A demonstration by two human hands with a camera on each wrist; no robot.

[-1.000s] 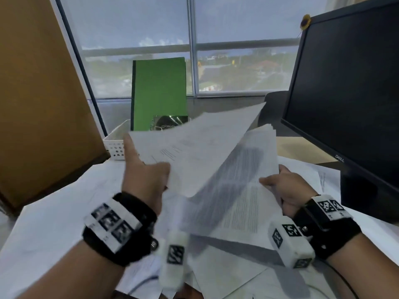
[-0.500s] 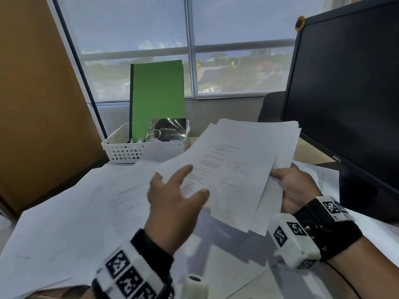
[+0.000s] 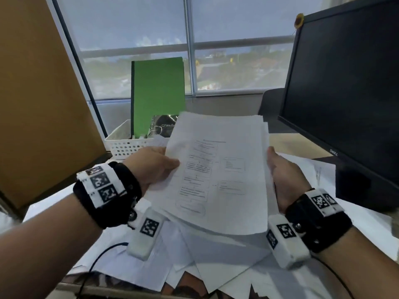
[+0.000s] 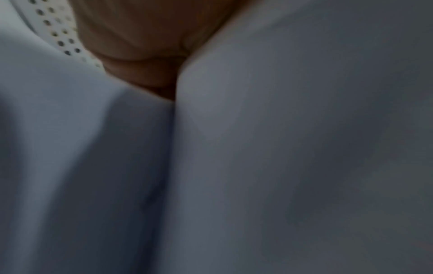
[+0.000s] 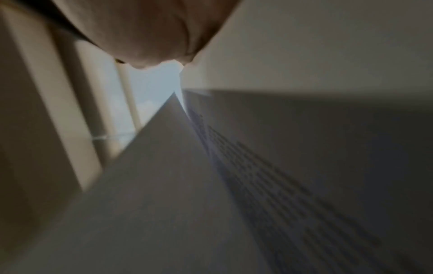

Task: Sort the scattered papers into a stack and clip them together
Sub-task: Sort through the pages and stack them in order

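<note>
A sheaf of papers is held above the desk between both hands: the left hand pinches its left edge, thumb on top; the right hand grips the right edge. Gathering is judged under way; loose sheets remain beneath. Next: edges squared, remaining sheets collected. No clip is seen.
</note>
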